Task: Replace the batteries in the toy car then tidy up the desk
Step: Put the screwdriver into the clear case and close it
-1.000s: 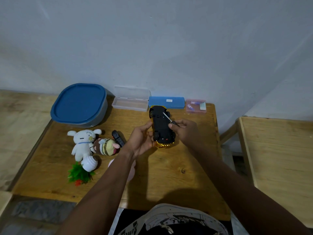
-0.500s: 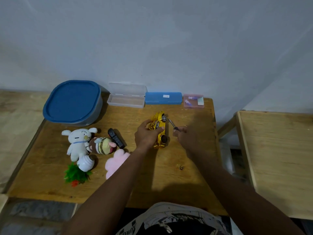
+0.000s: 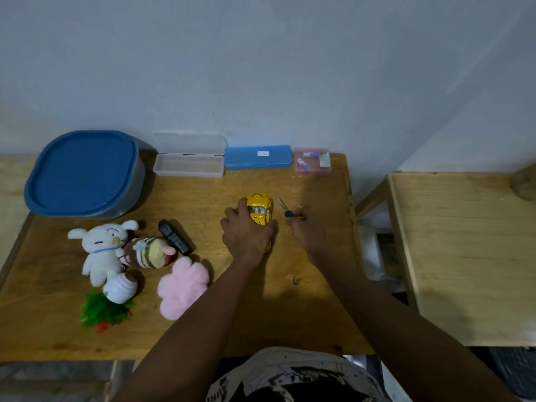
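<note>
**Toy car upright, screwdriver in hand**

The yellow toy car (image 3: pixel 260 211) sits wheels-down toward the desk's (image 3: pixel 319 300) back right, left hand (image 3: pixel 246 236) clasped over it. The right hand (image 3: pixel 307 230) pinches a small screwdriver (image 3: pixel 285 208); a loosened grip could roll it off the right edge.

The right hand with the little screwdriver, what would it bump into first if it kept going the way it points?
Probably the small pink clear box by the wall; the right hand has bare wooden desk ahead first.
</note>
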Demonstrator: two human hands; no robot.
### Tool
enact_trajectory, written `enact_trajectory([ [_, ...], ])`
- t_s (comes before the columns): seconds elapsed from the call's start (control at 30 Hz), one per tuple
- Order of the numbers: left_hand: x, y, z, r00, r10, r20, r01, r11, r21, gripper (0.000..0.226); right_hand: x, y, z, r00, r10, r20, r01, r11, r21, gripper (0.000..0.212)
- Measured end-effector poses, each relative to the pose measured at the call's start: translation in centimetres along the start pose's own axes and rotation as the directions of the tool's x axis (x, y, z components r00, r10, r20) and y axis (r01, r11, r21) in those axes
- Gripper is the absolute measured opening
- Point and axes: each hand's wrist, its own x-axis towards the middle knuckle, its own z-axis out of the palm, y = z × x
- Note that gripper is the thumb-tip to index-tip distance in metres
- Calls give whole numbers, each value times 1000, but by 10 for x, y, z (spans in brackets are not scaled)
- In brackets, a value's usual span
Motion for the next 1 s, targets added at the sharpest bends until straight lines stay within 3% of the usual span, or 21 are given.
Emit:
enact_trajectory([
  [0.27,14,-5,-18,998,-33,-54,28,996,-85,76,13,-13,0,996,-52,73,56,997,-62,18],
  [0.4,46,-23,-47,998,-1,-64,-6,994,-113,71,24,-38,19,968,-211,135,235,951,-199,19],
  [0.5,79,-43,-73,996,4,-94,-10,998,-65,67,38,-58,46,915,-341,215,398,849,-347,25],
  [0.6,117,-63,-95,990,12,-141,-15,1000,-21,64,54,-75,81,903,-371,215,427,821,-379,22],
  [0.8,176,-89,-121,987,114,-116,-123,989,-81,91,90,-99,152,865,-464,190,491,705,-512,23],
  [1.0,207,-100,-115,992,117,-37,-122,957,-262,128,110,-114,185,843,-479,244,518,604,-605,21],
])
